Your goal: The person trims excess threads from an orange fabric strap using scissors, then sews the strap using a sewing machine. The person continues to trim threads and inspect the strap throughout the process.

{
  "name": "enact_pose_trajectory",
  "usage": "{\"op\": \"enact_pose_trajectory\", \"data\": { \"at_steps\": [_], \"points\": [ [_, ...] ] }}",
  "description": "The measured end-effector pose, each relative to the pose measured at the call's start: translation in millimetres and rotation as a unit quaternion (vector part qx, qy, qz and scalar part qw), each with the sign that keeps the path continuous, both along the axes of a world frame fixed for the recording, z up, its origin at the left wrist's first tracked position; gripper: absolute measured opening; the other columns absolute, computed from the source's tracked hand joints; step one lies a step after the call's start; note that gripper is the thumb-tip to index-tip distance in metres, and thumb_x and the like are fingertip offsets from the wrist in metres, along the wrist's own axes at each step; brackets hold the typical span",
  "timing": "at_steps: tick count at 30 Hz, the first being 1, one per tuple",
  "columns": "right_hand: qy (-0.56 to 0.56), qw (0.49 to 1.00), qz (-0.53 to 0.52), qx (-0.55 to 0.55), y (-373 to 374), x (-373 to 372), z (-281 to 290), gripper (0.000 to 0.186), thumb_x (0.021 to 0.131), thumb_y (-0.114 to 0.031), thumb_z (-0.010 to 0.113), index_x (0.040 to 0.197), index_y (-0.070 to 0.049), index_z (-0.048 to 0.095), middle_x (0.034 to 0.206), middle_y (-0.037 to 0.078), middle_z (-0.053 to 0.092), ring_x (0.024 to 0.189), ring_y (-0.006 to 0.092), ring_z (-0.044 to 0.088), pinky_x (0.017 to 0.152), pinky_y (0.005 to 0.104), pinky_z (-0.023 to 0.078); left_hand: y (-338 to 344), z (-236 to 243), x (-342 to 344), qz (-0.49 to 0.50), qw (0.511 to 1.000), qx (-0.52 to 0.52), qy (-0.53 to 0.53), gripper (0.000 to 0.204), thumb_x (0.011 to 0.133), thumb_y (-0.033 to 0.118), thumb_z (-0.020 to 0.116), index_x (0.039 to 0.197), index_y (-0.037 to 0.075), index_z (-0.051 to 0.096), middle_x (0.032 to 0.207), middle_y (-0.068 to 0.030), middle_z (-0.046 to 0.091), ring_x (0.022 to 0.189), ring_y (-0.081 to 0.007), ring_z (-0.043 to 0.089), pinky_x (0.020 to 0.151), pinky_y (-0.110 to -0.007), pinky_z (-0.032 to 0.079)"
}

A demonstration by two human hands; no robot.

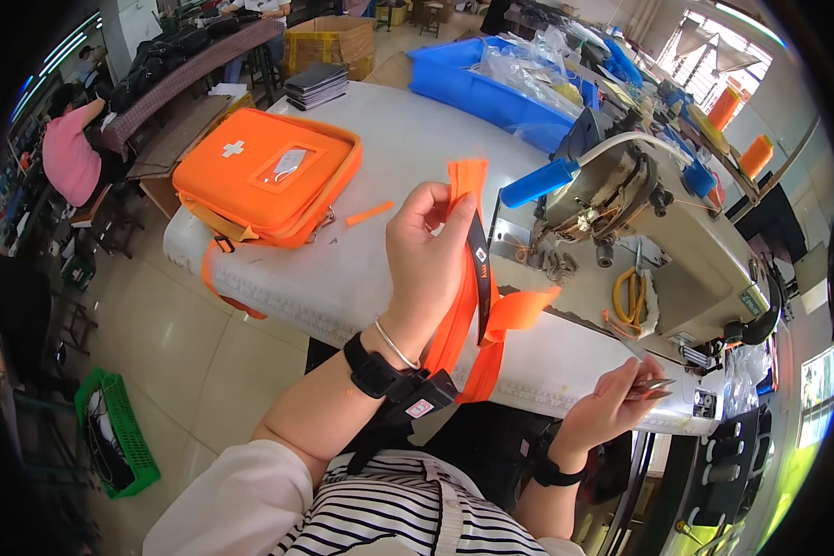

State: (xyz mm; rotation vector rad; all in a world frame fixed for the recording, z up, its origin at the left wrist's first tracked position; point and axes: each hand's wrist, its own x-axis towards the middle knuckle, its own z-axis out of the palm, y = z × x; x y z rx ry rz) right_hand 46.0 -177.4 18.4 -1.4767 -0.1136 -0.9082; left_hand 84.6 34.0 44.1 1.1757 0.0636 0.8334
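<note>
My left hand (426, 250) is raised over the table, thumb and fingers pinching the upper end of a bundle of orange fabric strips (468, 176). A narrow black ribbon (482, 269) with small print lies along them. The strips hang past my wrist, and one end (521, 313) curls out to the right. Near the table's front edge my right hand (602, 408) is closed around small metal thread snips (653, 387), partly hidden by the fingers. An orange zippered case (259, 176) with a white cross stands at left on the table, an orange offcut (369, 213) beside it.
A sewing machine (704, 241) fills the right side, with a blue-ended flexible lamp (537, 183) before it. Yellow-handled scissors (629, 296) lie by its base. Behind are a blue tray (454, 79) of plastic bags and dark stacked pieces (317, 85). A person (71, 153) sits far left.
</note>
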Motion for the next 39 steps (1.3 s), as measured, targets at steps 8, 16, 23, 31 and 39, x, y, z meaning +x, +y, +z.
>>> {"op": "enact_pose_trajectory", "data": {
  "at_steps": [8, 16, 23, 31, 39],
  "points": [
    [0.017, 0.937, 0.078, -0.341, 60.2, -9.6, -18.1, 0.028, 0.067, -0.001, 0.074, 0.091, -0.001, 0.06, 0.081, 0.007, 0.05, 0.06, 0.0134, 0.048, 0.047, 0.0244, 0.038, -9.0, 0.8, -1.5, -0.014, 1.0, 0.003, -0.004, 0.008, 0.086, 0.007, 0.059, 0.083, 0.0, 0.057, 0.074, -0.0002, 0.058, 0.066, -0.0047, 0.05, 0.062, -0.02, 0.042],
    [0.249, 0.858, 0.412, 0.18, 48.9, -2.6, -7.1, 0.003, 0.086, -0.001, 0.058, 0.087, -0.004, 0.055, 0.072, -0.001, 0.056, 0.045, 0.0045, 0.04, 0.04, 0.0185, 0.03, 3.2, -1.9, -2.0, -0.11, 0.984, -0.133, -0.029, 0.01, 0.088, 0.014, 0.061, 0.091, 0.004, 0.057, 0.083, 0.0008, 0.058, 0.07, -0.0045, 0.052, 0.062, -0.019, 0.043],
    [0.305, 0.76, 0.509, 0.266, 48.5, -4.4, -5.2, 0.018, 0.08, 0.001, 0.059, 0.098, -0.002, 0.057, 0.073, -0.002, 0.057, 0.048, 0.0029, 0.042, 0.042, 0.0158, 0.03, 5.9, -10.0, -5.9, -0.251, 0.935, -0.251, 0.014, 0.011, 0.087, 0.014, 0.061, 0.096, 0.009, 0.057, 0.083, 0.0005, 0.059, 0.071, -0.007, 0.058, 0.063, -0.021, 0.048],
    [0.25, 0.825, 0.472, 0.186, 49.5, 5.4, 9.9, 0.02, 0.079, 0.003, 0.063, 0.097, -0.004, 0.057, 0.079, 0.001, 0.061, 0.051, 0.002, 0.044, 0.043, 0.0157, 0.031, 3.6, -3.5, -14.4, -0.241, 0.957, -0.15, 0.056, 0.014, 0.085, 0.015, 0.063, 0.092, 0.004, 0.057, 0.08, -0.0004, 0.058, 0.07, -0.0075, 0.056, 0.063, -0.022, 0.047],
    [0.235, 0.816, 0.492, 0.194, 47.6, 10.3, 26.2, 0.023, 0.081, -0.001, 0.063, 0.101, -0.004, 0.054, 0.084, 0.013, 0.065, 0.052, 0.0038, 0.045, 0.043, 0.0163, 0.033, -4.6, -5.2, -20.9, -0.265, 0.958, -0.092, 0.056, 0.013, 0.086, 0.01, 0.062, 0.094, 0.001, 0.059, 0.087, -0.0025, 0.061, 0.079, -0.0064, 0.056, 0.072, -0.022, 0.045]
  ]
}}
